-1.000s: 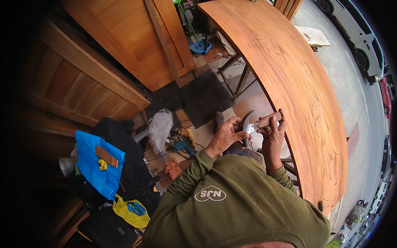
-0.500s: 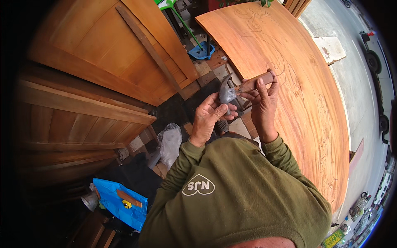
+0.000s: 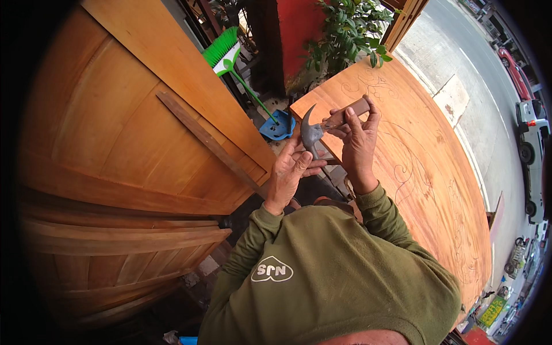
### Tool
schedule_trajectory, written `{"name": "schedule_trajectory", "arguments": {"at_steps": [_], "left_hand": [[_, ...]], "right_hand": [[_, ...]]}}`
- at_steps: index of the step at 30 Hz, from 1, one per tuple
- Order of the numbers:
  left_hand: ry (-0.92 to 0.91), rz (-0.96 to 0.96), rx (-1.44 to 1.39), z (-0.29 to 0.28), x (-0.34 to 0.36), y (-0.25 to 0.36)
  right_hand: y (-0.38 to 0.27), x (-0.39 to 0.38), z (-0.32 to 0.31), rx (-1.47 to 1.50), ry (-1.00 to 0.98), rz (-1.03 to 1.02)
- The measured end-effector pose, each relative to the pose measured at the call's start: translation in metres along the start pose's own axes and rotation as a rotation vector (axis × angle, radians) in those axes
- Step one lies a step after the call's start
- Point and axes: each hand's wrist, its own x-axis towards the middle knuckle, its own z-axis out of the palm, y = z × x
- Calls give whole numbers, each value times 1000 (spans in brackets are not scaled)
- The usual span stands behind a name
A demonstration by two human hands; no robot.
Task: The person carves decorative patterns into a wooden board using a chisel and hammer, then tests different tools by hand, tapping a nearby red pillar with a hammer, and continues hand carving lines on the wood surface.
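A claw hammer is held up in front of my chest, its grey metal head (image 3: 311, 134) to the left and its short brown wooden handle (image 3: 352, 113) to the right. My right hand (image 3: 359, 146) is closed round the handle, thumb along its near side. Below the head, my left hand (image 3: 286, 175) holds the striking end, with the fingers partly behind it. The curved claw points up and away. Where the handle meets the head, the wood looks narrow and rough. Beneath and beyond the hammer lies a large curved wooden panel (image 3: 425, 190) with scroll patterns drawn on it.
Large wooden door panels (image 3: 115, 126) lean at the left, with a loose wooden strip (image 3: 207, 141) across one. A green broom (image 3: 224, 54) and blue dustpan (image 3: 278, 125) stand ahead. A leafy plant (image 3: 348, 34) is at the panel's far end. Parked vehicles (image 3: 530, 155) line the road at right.
The view has shifted, bringing the plant and the whole broom head into sight. The hammer remains in both hands, its head turned slightly so the claw shows more clearly.
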Motion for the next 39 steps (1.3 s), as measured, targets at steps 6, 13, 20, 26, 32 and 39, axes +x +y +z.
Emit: {"name": "schedule_trajectory", "arguments": {"at_steps": [6, 13, 20, 26, 32, 39], "left_hand": [[321, 641, 426, -82, 49, 75], [968, 1236, 1184, -223, 64, 211], [1392, 981, 1793, -303, 83, 249], [1479, 948, 2000, -307, 98, 247], [1401, 1088, 1932, -309, 113, 247], [1477, 946, 1917, -303, 110, 245]], "right_hand": [[-36, 99, 47, 36, 102, -350], [-108, 242, 97, 105, 342, -952], [-174, 370, 145, 203, 415, -1271], [-214, 463, 201, 227, 654, -1574], [-116, 643, 331, -122, 626, -1187], [-97, 676, 299, 201, 271, -1185]]}}
